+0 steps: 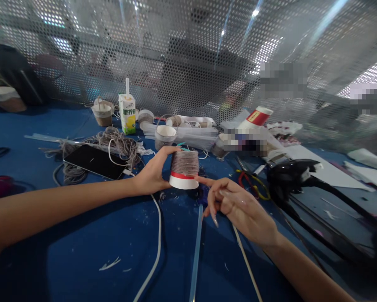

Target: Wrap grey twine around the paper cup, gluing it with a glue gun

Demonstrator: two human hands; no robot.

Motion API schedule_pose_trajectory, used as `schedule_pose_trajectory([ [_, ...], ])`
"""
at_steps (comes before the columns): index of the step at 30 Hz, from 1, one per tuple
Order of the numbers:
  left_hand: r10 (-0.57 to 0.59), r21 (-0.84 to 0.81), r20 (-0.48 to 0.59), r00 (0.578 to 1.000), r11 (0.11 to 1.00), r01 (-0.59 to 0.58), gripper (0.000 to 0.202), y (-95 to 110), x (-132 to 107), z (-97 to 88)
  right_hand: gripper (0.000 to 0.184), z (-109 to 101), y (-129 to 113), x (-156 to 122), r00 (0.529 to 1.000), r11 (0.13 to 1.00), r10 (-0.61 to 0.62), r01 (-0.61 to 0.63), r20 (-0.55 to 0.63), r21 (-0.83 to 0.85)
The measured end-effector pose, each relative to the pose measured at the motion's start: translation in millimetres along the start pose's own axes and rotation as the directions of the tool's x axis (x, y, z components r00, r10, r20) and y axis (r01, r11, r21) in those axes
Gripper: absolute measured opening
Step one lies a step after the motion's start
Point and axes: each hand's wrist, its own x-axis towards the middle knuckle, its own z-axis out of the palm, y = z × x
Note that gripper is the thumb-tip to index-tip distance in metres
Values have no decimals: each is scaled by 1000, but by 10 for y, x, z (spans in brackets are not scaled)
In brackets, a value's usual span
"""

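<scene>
A paper cup (184,181), upside down with a white rim and red band, has grey-brown cord (185,162) wound around its upper part. My left hand (153,170) grips it from the left, thumb low and fingers at the top. A bit of teal (182,146) shows by those fingertips. My right hand (235,205) reaches in from the right, its index fingertip at the red band just under the cord. Its other fingers are loosely bent and apart. Below the cup, a translucent rod (197,247) runs from a small dark blue piece (203,195) partly behind my right hand.
A phone (95,161) with a white cable (158,247) lies left beside tangled grey yarn (125,144). Behind stand a drink carton (127,115) and a small bucket-like cup (165,136). Scissors (263,188) and a black stand-like object (289,176) are right. Perforated metal (182,63) backs the table.
</scene>
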Motion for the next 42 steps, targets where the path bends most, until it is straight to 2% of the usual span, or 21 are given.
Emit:
schedule_pose_trajectory([
  [2,-19,-19,-15,1000,1000,19,75,-11,-3,9,21,-13,3,0,999,1000,-9,10,-53,6],
  [5,-55,-62,-66,996,997,50,76,-40,-6,18,20,-65,12,14,977,997,-78,75,-200,-25],
  [8,-126,-75,-162,979,990,116,76,-79,-8,14,22,-172,34,45,902,981,-182,143,-391,-128],
  [11,-222,-82,-246,944,975,208,74,-123,-9,5,17,-299,51,82,812,918,-302,108,-499,-381],
  [13,-265,-89,-267,926,964,251,71,-148,-8,1,15,-367,51,105,801,771,-406,43,-439,-635],
  [15,-294,-88,-274,916,956,281,69,-163,-5,0,13,-418,51,124,846,584,-430,-6,-316,-812],
  [16,-308,-84,-272,912,951,297,69,-167,-2,0,14,-441,54,135,870,517,-414,-17,-267,-856],
  [18,-337,-69,-259,905,941,331,72,-170,2,1,20,-491,67,164,903,445,-370,-32,-216,-895],
  [21,-365,-42,-197,910,930,364,75,-166,8,6,24,-579,93,262,916,327,-362,-49,-173,-944],
  [23,-390,-38,-145,909,921,389,75,-157,12,8,22,-641,105,387,930,166,-350,-58,-114,-984],
  [25,-428,-39,-105,897,904,427,74,-146,19,7,24,-697,115,566,950,-46,-311,-56,-39,-997],
  [26,-447,-39,-85,890,894,446,73,-140,23,5,25,-724,121,670,955,-78,-297,-48,-23,-996],
  [29,-491,-28,-13,871,871,490,72,-132,40,2,33,-800,141,1000,972,-108,-236,-15,11,-994],
  [33,-511,4,24,859,860,511,78,-153,49,13,23,-882,150,1312,979,-100,-202,1,21,-995],
  [39,-422,109,-37,906,899,423,84,-121,6,24,27,-981,58,1379,967,-10,-256,-7,-4,-1000],
  [42,-292,218,-84,953,928,304,86,-23,-24,0,26,-983,-54,1357,952,76,-304,-17,-39,-997],
])
